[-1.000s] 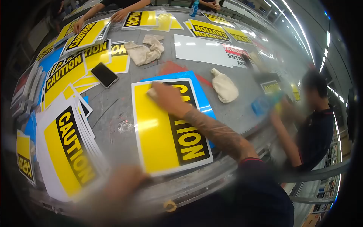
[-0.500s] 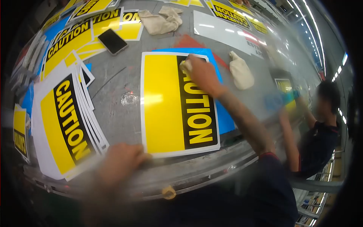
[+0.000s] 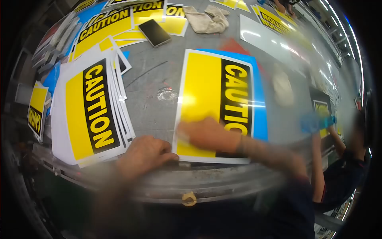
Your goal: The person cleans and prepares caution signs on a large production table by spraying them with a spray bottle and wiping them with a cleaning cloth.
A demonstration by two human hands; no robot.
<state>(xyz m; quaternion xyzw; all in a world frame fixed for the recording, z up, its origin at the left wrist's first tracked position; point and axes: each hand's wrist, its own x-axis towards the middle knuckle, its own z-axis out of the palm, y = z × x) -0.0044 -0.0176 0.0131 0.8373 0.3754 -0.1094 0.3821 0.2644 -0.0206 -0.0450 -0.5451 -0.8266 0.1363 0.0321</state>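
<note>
A yellow and black CAUTION sign (image 3: 199,83) lies flat on a blue sheet (image 3: 259,101). At its lower left corner is my left hand (image 3: 147,153), fingers curled and the thumb at the corner edge. My right hand (image 3: 207,133), blurred, is closed low over the yellow half; what it grips is hidden. Left of my left hand lies a stack of white-edged CAUTION sheets (image 3: 75,115).
A phone (image 3: 154,32), a cream cloth (image 3: 205,22) and more CAUTION signs (image 3: 105,26) lie at the back. Another cream cloth (image 3: 283,89) and a white sheet (image 3: 258,34) are to the right. A co-worker (image 3: 342,171) works at the far right.
My right hand has moved from the sign's top right down to its lower left. The view has shifted, so the signs appear further right. My left hand stays by the corner.
</note>
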